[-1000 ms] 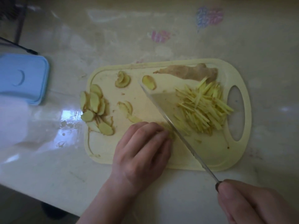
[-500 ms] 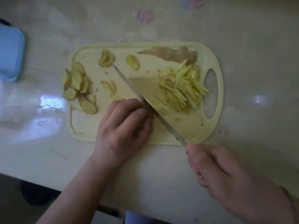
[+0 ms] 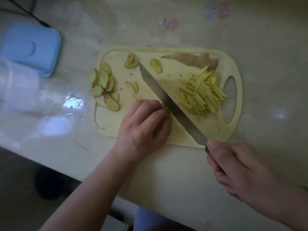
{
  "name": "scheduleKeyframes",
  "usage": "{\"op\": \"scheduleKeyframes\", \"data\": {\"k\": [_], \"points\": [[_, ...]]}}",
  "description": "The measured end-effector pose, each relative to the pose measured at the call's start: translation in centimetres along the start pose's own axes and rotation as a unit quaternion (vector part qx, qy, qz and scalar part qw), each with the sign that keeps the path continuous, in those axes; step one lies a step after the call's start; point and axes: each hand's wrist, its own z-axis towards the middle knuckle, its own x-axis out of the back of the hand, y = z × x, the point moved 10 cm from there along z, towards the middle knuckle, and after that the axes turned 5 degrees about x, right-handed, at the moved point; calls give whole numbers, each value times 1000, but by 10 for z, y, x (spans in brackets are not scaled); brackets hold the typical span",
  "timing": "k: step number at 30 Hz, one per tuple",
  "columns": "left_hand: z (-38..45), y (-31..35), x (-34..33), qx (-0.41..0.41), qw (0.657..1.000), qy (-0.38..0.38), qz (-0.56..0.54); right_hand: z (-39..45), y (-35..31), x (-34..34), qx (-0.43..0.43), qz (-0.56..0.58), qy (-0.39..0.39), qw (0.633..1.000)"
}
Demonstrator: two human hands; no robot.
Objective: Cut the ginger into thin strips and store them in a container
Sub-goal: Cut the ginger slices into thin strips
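On the board: we see our knife [image 3: 168, 104] slanting across the cutting board [image 3: 166, 52], tip near the far slices, much as half a second ago.
Left hand [image 3: 146, 124]: curled knuckles against the blade, as before; what it pins is hidden.
Right hand [image 3: 240, 172]: wrapped around the handle, which we cannot see.
Ginger strips [image 3: 201, 92]: heaped right of the blade.
Ginger slices [image 3: 104, 85]: fanned at the left edge.
Ginger root [image 3: 191, 60]: far edge.
Blue lid [image 3: 31, 47]: more of it shows now.
Clear container [image 3: 18, 87]: blurred, cut off left.

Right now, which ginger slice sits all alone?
The single slice near the board's far edge, between the knife tip and the unpeeled ginger chunk; the others overlap in clusters.
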Motion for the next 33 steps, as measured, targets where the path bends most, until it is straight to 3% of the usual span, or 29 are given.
{"op": "scheduleKeyframes", "data": {"k": [7, 14, 24, 27, 33], "points": [[-1, -2, 1, 1, 1000, 7, 12, 3, 12, 9, -55, 53, 11, 997], [-2, 0, 2, -7, 1000, 14, -3, -3, -12, -6, 21, -90, 26, 995], [-2, -1, 4, -4, 1000, 25, 9, -16, -36, 10, 64, -131, 130, 981], [-1, 1, 4, -6, 1000, 23, 6, -13, -37, 8, 49, -86, 119, 988], [-1, -2, 4, 1, 999, 28, -17, -21, -38, -4, 24, -119, 94, 988]]}}
